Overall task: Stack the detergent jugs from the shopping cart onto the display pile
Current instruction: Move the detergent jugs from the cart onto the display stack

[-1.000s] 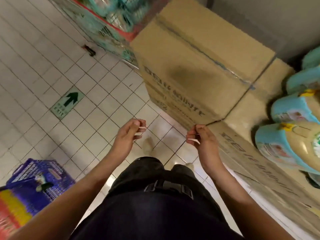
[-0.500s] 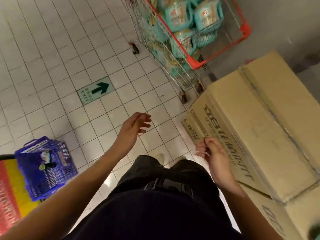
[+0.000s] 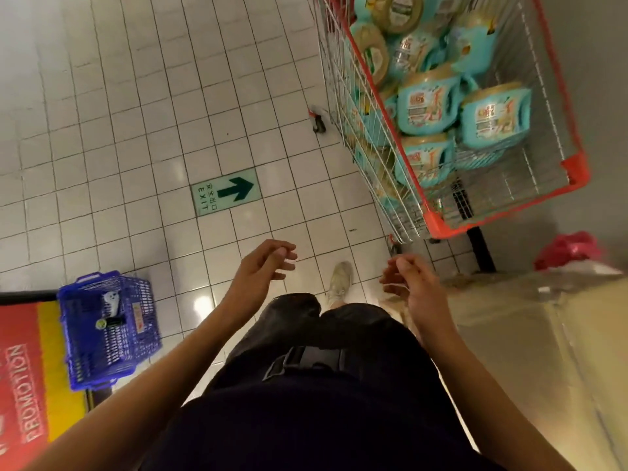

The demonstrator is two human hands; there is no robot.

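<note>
White floor tiles run under everything, seen from above past the person's dark clothes. Nearest, the left hand hangs over the tiles with its fingers loosely bent and apart, holding nothing. The right hand is level with it, fingers curled inward toward the thumb; whether they pinch something small cannot be told. A pale shoe shows on the floor between the two hands. To the left stands a blue basket beside a red and yellow promotion sign; to the right, a blurred cardboard box lies close by the right forearm. Further on, a green exit arrow is set into the tiles. Beyond the right hand stands the shopping cart, and the teal detergent jugs lie heaped inside it, well apart from both hands' fingers and touched by neither.
</note>
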